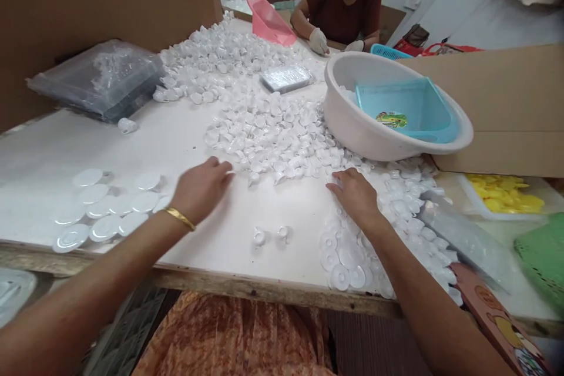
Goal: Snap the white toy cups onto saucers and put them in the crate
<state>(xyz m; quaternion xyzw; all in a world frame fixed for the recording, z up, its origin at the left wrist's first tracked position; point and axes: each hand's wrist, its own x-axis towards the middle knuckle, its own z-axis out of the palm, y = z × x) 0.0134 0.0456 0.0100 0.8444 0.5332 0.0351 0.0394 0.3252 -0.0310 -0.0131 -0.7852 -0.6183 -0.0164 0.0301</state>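
Observation:
My left hand (200, 189), with a gold bangle at the wrist, is at the near edge of a heap of tiny white plastic toy cups (273, 129). Its fingers are curled together, and whatever they pinch is hidden. At the heap's right side is my right hand (356, 195), thumb and forefinger slightly apart near some cups. Between my arms, two toy cups (259, 237) stand side by side near the table edge. Small white saucers (106, 228) lie in a group beside my left forearm. More white saucers (341, 276) are piled beside my right forearm.
A large white basin (348, 123) holding a blue scoop (405, 106) rests among the pieces. Behind are a wrapped stack (286, 78) and a pink scoop (271, 23). Plastic-wrapped trays (97, 79) sit left. Across the table, a person (346, 9) wears gloves. Yellow pieces (504, 194) lie right.

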